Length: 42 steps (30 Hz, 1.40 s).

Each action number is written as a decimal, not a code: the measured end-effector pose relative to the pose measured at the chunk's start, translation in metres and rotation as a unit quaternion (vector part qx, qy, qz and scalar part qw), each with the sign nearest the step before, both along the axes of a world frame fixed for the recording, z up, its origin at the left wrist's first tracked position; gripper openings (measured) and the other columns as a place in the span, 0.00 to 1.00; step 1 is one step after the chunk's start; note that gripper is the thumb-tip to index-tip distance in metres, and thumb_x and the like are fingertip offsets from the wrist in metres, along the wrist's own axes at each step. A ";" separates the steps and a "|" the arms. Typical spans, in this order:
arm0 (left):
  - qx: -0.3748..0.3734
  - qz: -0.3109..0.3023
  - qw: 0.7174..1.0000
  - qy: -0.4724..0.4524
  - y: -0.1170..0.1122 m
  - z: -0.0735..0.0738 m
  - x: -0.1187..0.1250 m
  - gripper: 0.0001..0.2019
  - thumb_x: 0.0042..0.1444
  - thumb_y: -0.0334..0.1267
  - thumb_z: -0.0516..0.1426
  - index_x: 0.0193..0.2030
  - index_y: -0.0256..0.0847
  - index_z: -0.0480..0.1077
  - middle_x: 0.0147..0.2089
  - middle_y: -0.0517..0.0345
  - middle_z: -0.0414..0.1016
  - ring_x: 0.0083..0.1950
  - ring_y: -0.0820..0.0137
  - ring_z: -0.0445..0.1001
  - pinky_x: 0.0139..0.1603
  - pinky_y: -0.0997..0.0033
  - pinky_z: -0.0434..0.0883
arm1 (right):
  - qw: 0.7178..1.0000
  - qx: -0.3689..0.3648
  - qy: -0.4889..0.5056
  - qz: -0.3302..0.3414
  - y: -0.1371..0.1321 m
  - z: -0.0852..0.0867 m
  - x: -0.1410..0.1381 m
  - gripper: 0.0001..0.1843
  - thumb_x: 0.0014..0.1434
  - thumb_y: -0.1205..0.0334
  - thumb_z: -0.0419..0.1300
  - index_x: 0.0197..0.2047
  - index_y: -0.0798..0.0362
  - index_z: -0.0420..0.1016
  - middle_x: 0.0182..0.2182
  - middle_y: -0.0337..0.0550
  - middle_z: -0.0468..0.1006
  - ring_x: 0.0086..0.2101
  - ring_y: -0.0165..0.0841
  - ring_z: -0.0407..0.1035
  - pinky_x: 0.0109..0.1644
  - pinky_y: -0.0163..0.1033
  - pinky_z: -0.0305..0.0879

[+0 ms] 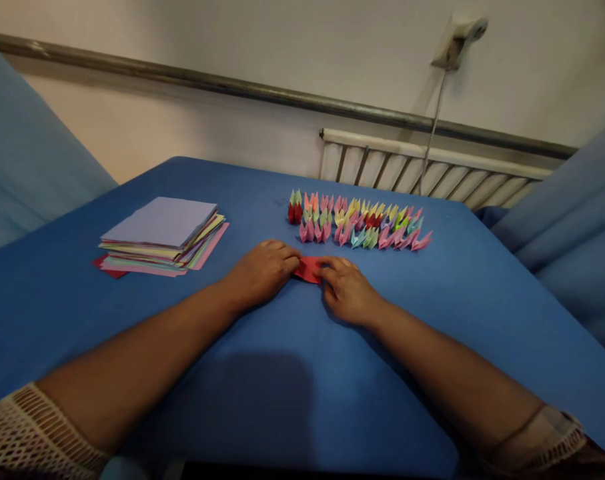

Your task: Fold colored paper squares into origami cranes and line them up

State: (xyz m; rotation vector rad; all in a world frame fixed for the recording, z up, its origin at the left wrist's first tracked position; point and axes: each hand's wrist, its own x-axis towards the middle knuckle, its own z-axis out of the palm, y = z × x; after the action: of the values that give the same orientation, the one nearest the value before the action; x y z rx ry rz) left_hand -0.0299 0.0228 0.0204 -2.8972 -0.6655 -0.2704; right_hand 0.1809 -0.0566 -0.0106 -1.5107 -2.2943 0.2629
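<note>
A small folded piece of red paper lies between my hands near the middle of the blue table. My left hand has its fingers closed over the paper's left end. At the right end, my right hand holds the edge with bent fingers and thumb. Just beyond my hands stand rows of small folded paper cranes in pink, red, yellow, green and blue. Farther left is a stack of coloured square paper sheets, a pale lilac one on top. A red corner pokes out under that stack.
The blue table reaches almost to the wall, where a radiator and a long horizontal pipe run. A cable hangs from a wall socket. Blue curtains hang on both sides.
</note>
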 end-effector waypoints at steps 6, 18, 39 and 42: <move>-0.084 0.033 0.996 -0.008 -0.014 0.004 0.008 0.09 0.61 0.35 0.54 0.46 0.38 0.72 0.44 0.51 0.77 0.46 0.62 0.72 0.51 0.60 0.67 | 1.000 -0.006 0.018 -0.002 0.000 -0.002 -0.002 0.20 0.60 0.65 0.55 0.56 0.56 0.71 0.58 0.51 0.69 0.56 0.42 0.60 0.60 0.51 0.57; -0.192 0.070 0.968 -0.143 -0.028 -0.013 0.006 0.23 0.61 0.34 0.52 0.63 0.40 0.58 0.62 0.48 0.67 0.61 0.64 0.68 0.61 0.62 0.66 | 0.999 -0.001 0.038 -0.002 0.000 -0.005 0.000 0.21 0.61 0.64 0.55 0.57 0.54 0.70 0.59 0.50 0.68 0.56 0.42 0.61 0.59 0.52 0.58; -0.109 0.020 0.993 0.025 -0.024 -0.005 0.009 0.12 0.65 0.33 0.49 0.45 0.39 0.73 0.43 0.52 0.77 0.43 0.64 0.74 0.50 0.62 0.67 | 0.999 0.001 0.039 0.010 0.001 -0.006 0.002 0.19 0.62 0.64 0.55 0.56 0.54 0.71 0.57 0.50 0.69 0.56 0.42 0.61 0.59 0.52 0.57; -0.058 0.018 0.996 0.063 -0.025 -0.003 0.013 0.12 0.64 0.30 0.48 0.44 0.37 0.73 0.42 0.51 0.77 0.42 0.64 0.74 0.48 0.63 0.67 | 0.999 0.005 0.041 0.019 0.003 -0.008 0.004 0.20 0.61 0.64 0.56 0.57 0.53 0.70 0.57 0.50 0.69 0.56 0.41 0.61 0.59 0.52 0.58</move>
State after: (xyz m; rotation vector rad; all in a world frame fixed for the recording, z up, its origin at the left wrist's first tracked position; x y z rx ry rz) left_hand -0.0170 -0.0025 0.0173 -2.9765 -0.7332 -0.0440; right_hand 0.1853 -0.0540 -0.0185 -1.4257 -2.2586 0.3162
